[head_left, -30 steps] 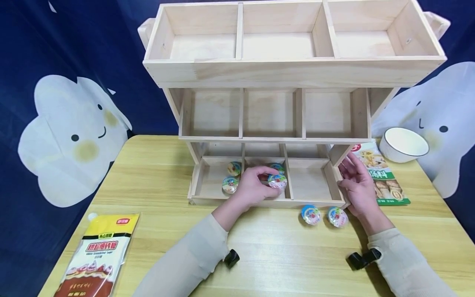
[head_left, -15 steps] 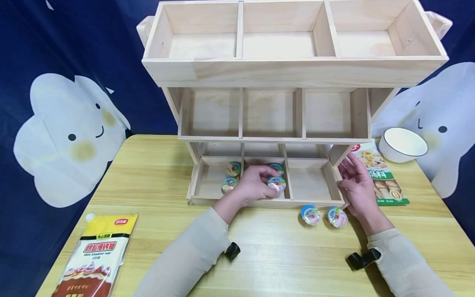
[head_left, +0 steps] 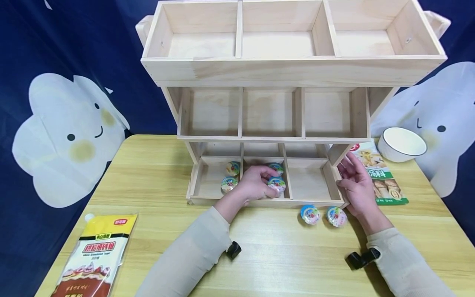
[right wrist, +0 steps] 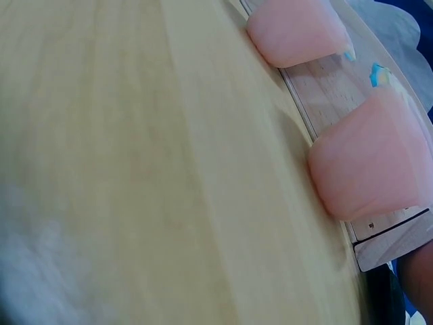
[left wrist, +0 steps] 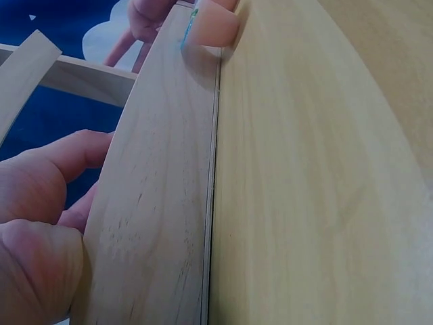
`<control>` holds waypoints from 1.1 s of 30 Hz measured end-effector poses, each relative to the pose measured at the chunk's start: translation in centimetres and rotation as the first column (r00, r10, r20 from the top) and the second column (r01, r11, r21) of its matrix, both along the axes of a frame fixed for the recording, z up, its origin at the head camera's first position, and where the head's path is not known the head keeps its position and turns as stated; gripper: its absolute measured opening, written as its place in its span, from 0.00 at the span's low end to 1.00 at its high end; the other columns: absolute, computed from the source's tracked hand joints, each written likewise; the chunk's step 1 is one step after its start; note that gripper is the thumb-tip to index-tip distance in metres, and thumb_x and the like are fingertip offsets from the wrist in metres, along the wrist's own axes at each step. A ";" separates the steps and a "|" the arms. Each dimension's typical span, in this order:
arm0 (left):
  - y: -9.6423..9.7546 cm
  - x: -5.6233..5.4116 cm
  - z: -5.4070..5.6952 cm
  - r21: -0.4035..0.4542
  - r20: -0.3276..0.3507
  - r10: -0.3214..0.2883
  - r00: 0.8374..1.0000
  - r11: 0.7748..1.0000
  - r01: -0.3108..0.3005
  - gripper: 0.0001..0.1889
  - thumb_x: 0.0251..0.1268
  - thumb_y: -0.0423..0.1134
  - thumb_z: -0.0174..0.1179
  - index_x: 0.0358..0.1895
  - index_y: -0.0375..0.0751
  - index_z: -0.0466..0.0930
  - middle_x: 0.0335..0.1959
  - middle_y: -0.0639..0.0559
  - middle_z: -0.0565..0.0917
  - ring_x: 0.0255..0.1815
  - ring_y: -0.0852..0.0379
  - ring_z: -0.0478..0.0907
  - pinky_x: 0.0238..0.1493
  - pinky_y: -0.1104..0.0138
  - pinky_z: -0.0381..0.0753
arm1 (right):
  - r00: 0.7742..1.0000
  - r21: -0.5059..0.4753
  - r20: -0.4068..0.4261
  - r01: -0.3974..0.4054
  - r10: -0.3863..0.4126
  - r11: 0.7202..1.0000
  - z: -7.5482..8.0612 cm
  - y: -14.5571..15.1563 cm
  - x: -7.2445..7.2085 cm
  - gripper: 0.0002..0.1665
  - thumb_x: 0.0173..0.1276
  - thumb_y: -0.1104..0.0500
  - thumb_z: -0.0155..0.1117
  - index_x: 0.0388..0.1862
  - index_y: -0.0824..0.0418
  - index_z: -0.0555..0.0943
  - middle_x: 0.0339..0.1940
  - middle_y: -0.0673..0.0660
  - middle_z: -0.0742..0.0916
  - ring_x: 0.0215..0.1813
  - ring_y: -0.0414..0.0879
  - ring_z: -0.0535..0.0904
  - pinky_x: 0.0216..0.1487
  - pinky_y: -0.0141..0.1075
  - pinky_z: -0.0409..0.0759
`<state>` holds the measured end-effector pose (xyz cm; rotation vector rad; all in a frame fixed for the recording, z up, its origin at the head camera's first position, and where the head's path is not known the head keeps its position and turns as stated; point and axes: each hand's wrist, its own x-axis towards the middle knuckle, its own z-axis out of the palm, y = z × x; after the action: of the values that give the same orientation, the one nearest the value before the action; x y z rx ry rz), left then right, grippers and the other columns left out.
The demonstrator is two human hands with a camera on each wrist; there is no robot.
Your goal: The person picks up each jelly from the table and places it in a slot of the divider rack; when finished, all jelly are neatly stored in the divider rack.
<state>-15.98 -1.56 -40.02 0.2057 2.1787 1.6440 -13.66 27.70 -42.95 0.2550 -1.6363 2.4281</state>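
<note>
My left hand (head_left: 256, 183) reaches into the middle compartment of the bottom wooden drawer (head_left: 313, 203). Its thumb and fingers grip a small foil-lidded jelly cup (head_left: 276, 185), close in front of another jelly cup (head_left: 276, 168) in that compartment. Two more jelly cups, a rear one (head_left: 233, 168) and a front one (head_left: 229, 184), sit in the left compartment. My right hand (head_left: 357, 185) rests against the outer right side of the drawer, fingers extended along it. On the table before the drawer stand two pink cups, one blue-lidded (head_left: 310, 215) and one beside it (head_left: 337, 217).
The three-tier wooden shelf (head_left: 293, 72) rises over the drawer, its upper tiers overhanging my hands. A white bowl (head_left: 398, 153) and a green-and-white food packet (head_left: 387, 185) lie at the right. A yellow-topped sugar pouch (head_left: 98, 247) lies at the front left of the table (head_left: 156, 177).
My left hand, with the jelly cup in its grip, has shifted very slightly toward the drawer's front. The right hand stays where it was.
</note>
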 end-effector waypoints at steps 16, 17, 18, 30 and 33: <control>0.3 -0.2 0.1 -0.057 0.023 0.021 1.000 0.998 -0.020 0.28 0.32 0.21 0.78 0.45 0.41 0.86 0.40 0.51 0.79 0.42 0.54 0.75 0.42 0.69 0.80 | 1.000 0.009 -0.007 0.007 -0.007 1.000 -0.2 0.1 -0.1 0.55 0.49 0.91 0.34 0.76 0.62 0.65 0.68 0.61 0.76 0.69 0.54 0.69 0.67 0.33 0.70; 0.3 -0.2 0.1 -0.057 0.026 0.023 0.999 0.998 -0.022 0.28 0.33 0.21 0.78 0.45 0.41 0.85 0.40 0.51 0.79 0.43 0.54 0.75 0.42 0.69 0.80 | 1.000 0.011 -0.007 0.004 -0.004 1.000 -0.2 0.1 -0.1 0.55 0.49 0.91 0.33 0.76 0.62 0.65 0.68 0.61 0.76 0.70 0.53 0.69 0.67 0.33 0.70; 0.4 -0.2 0.1 -0.061 0.026 0.025 0.999 0.998 -0.023 0.28 0.32 0.21 0.78 0.45 0.41 0.85 0.40 0.51 0.79 0.42 0.54 0.75 0.42 0.68 0.80 | 1.000 0.017 -0.007 0.006 -0.006 1.000 -0.2 0.2 -0.1 0.55 0.49 0.91 0.34 0.76 0.62 0.65 0.68 0.61 0.76 0.70 0.53 0.69 0.67 0.33 0.70; 0.7 -0.1 -0.1 -0.077 0.012 0.062 0.998 0.995 -0.061 0.30 0.30 0.17 0.76 0.45 0.41 0.86 0.38 0.50 0.79 0.40 0.53 0.76 0.37 0.69 0.82 | 1.000 0.025 -0.018 0.008 -0.007 1.000 -0.2 0.1 -0.2 0.55 0.48 0.91 0.34 0.76 0.63 0.64 0.69 0.63 0.75 0.70 0.54 0.69 0.67 0.34 0.69; 0.8 -0.1 -0.1 -0.088 0.003 0.067 0.998 0.994 -0.067 0.29 0.30 0.18 0.76 0.45 0.42 0.86 0.38 0.51 0.79 0.40 0.54 0.76 0.38 0.69 0.81 | 1.000 0.030 -0.015 0.008 -0.008 1.000 -0.2 0.2 -0.1 0.55 0.48 0.91 0.34 0.76 0.63 0.64 0.69 0.63 0.75 0.70 0.53 0.69 0.67 0.34 0.69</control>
<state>-16.09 -0.78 -40.13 0.1037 2.2710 1.5772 -13.77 27.91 -43.19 0.2703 -1.6658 2.3914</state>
